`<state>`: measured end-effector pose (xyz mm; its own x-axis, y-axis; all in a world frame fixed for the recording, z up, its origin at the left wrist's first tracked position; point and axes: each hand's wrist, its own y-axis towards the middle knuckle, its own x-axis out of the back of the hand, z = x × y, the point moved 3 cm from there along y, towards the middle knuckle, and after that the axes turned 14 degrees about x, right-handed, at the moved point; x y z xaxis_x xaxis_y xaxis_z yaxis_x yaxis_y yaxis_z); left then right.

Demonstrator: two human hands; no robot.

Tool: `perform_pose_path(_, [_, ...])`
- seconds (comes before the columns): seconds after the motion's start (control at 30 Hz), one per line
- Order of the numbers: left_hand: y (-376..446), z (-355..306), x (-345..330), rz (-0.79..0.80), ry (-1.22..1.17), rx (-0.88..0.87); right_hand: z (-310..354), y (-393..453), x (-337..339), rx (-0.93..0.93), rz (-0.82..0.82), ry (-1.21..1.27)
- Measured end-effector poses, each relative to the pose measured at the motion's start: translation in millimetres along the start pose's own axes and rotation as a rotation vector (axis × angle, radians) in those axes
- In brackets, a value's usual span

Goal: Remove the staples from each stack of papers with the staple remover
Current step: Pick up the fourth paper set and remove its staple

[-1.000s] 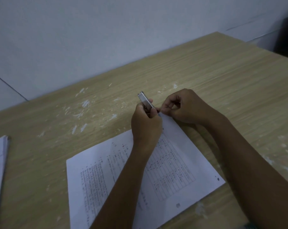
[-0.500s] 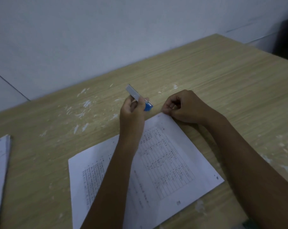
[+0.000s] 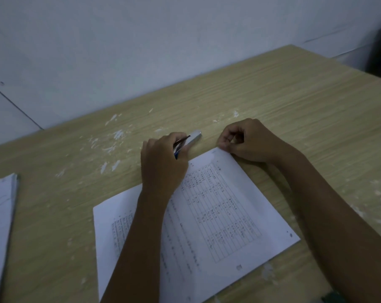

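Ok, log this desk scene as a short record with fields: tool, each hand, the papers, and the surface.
tool: silver metal staple remover with blue part, tip pointing away toward the wall
left hand: gripping the staple remover, beside the sheet's far corner
right hand: fingertips pinching the far corner of the sheet
papers in work: white printed stack with a table grid, flat on the desk
other papers: second white stack at the left edge
surface: light wooden desk with white scuff marks

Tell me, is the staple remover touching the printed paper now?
Apart. The head view shows the staple remover held in the left hand, its metal tip over bare table, with a strip of wood showing between it and the paper corner.
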<state>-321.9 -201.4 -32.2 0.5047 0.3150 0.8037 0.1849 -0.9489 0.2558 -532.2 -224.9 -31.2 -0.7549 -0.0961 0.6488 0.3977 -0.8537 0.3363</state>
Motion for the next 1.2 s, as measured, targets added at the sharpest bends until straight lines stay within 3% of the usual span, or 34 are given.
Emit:
perform_pose_path(0.23, [-3,-3,1,-0.057,-0.006,-0.111,0,0,1,0.011,0.012,0.028])
perform_pose_path(0.43, [-11,-8,-3,0.051,0.002,-0.220,0,0,1,0.022,0.022,0.027])
perform_pose_path(0.77, [-14,-9,-4,0.045,-0.094,-0.218,3,-3,6,-0.004,0.098,0.117])
perform_pose_path(1.03, [-17,-8,-5,0.095,-0.149,-0.257,1,-2,8,0.003,-0.110,0.153])
perform_pose_path(1.2, [-20,-13,-3,0.101,-0.126,-0.278,3,-3,7,0.042,-0.042,0.136])
